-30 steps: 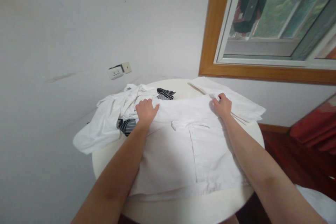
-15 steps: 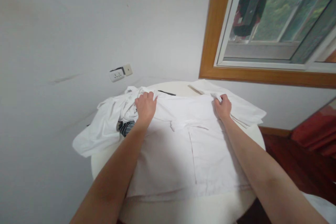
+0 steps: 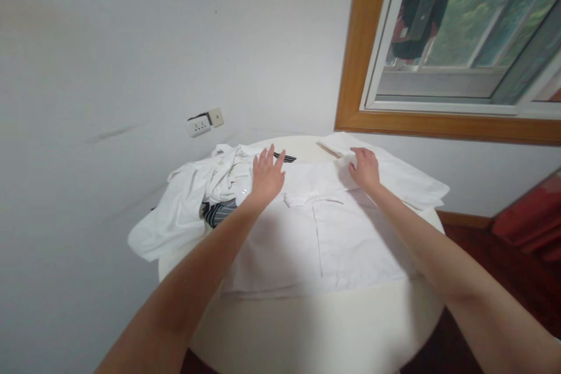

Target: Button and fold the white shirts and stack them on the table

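Note:
A white garment (image 3: 284,251) lies spread flat on the round table, with a dark slit-like line down its middle and a folded band across the far part. On the band's left end rests my left hand (image 3: 266,178), its fingers spread and holding nothing. My right hand (image 3: 364,169) is at the far right corner of the garment, thumb apart from the fingers, with no cloth visibly gripped. Behind it is a folded white cloth (image 3: 407,181), its edge close to the fingers. Left of my left hand sits a crumpled white garment (image 3: 175,210).
A dark striped cloth (image 3: 217,213) shows under the crumpled pile, and a small striped piece (image 3: 287,158) lies behind my left hand. The pale round table (image 3: 346,327) stands against the wall, below a socket (image 3: 199,125) and a wood-framed window (image 3: 421,123). A red curtain (image 3: 532,222) hangs at right.
Both hands have let go of the garment's far edge, and their fingers have opened. My left hand has moved right. The garment's near edge now lies farther from me, baring more table.

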`<state>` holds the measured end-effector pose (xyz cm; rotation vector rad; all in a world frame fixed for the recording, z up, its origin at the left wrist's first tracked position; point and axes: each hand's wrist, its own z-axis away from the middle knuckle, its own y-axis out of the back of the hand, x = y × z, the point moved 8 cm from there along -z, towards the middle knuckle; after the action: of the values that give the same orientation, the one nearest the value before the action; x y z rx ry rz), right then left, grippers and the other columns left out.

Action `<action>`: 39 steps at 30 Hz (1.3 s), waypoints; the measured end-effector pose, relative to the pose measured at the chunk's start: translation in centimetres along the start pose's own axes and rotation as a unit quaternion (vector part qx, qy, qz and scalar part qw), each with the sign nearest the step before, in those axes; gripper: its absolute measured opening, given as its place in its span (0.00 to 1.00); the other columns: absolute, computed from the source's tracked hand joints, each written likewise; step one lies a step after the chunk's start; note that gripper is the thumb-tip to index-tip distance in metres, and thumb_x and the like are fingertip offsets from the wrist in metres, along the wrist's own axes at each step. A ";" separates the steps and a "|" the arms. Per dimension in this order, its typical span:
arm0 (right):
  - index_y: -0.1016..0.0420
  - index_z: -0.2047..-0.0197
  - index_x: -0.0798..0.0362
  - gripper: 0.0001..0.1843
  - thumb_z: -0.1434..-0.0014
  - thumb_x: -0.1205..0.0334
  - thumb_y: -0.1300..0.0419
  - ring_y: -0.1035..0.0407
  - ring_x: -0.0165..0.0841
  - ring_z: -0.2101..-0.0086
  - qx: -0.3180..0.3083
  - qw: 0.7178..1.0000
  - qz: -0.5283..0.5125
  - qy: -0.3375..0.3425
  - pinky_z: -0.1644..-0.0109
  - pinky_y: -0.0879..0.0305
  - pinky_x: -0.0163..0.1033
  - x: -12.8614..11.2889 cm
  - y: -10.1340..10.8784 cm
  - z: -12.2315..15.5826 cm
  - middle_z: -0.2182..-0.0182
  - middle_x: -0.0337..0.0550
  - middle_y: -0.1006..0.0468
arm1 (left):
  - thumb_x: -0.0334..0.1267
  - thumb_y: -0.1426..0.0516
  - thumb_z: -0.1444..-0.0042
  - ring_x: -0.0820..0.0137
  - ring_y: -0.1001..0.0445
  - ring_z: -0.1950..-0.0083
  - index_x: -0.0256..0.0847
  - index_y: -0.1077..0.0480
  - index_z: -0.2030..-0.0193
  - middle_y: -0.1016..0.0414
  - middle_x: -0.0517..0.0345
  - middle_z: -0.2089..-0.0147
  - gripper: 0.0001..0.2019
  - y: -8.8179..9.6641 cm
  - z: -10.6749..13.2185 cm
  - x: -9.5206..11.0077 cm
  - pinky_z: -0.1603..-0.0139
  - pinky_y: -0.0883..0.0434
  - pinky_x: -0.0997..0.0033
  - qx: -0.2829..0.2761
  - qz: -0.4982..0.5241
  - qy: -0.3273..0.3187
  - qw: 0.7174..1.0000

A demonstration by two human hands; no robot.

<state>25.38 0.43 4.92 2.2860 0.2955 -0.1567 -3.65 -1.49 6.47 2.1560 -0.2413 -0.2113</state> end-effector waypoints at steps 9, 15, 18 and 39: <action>0.36 0.37 0.49 0.25 0.32 0.51 0.56 0.45 0.40 0.37 -0.255 0.938 -0.105 0.212 0.35 0.46 0.53 -4.3 -3.2 9.0 0.37 0.49 0.36 | 0.47 0.55 0.34 0.55 0.44 0.31 0.49 0.40 0.34 0.41 0.51 0.31 0.23 -3.8 7.8 5.6 0.34 0.44 0.45 -0.158 0.088 -0.108 0.978; 0.33 0.38 0.49 0.27 0.34 0.46 0.51 0.43 0.42 0.38 -0.259 0.928 -0.179 0.199 0.35 0.45 0.54 -2.6 -2.9 8.9 0.38 0.51 0.34 | 0.48 0.56 0.34 0.55 0.45 0.31 0.48 0.41 0.34 0.43 0.50 0.30 0.24 -4.1 8.0 5.5 0.35 0.43 0.45 -0.167 0.083 -0.120 0.975; 0.32 0.39 0.48 0.25 0.35 0.48 0.49 0.41 0.43 0.38 -0.244 0.928 -0.195 0.203 0.36 0.43 0.54 -3.0 -2.2 8.7 0.40 0.51 0.32 | 0.47 0.55 0.34 0.56 0.44 0.31 0.49 0.41 0.34 0.42 0.51 0.31 0.23 -4.2 7.8 5.3 0.36 0.42 0.46 -0.158 0.081 -0.125 0.976; 0.25 0.46 0.49 0.19 0.33 0.57 0.52 0.31 0.39 0.51 -0.186 0.943 -0.038 0.275 0.51 0.32 0.43 -7.6 0.8 9.6 0.51 0.47 0.22 | 0.34 0.52 0.37 0.66 0.28 0.53 0.40 0.27 0.57 0.24 0.50 0.58 0.12 -0.7 6.2 5.2 0.51 0.30 0.65 -0.137 0.077 -0.232 0.960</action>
<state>18.05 -8.48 0.64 1.9001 0.6426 0.4722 -0.10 -7.35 2.11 1.7789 -0.6092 -0.6238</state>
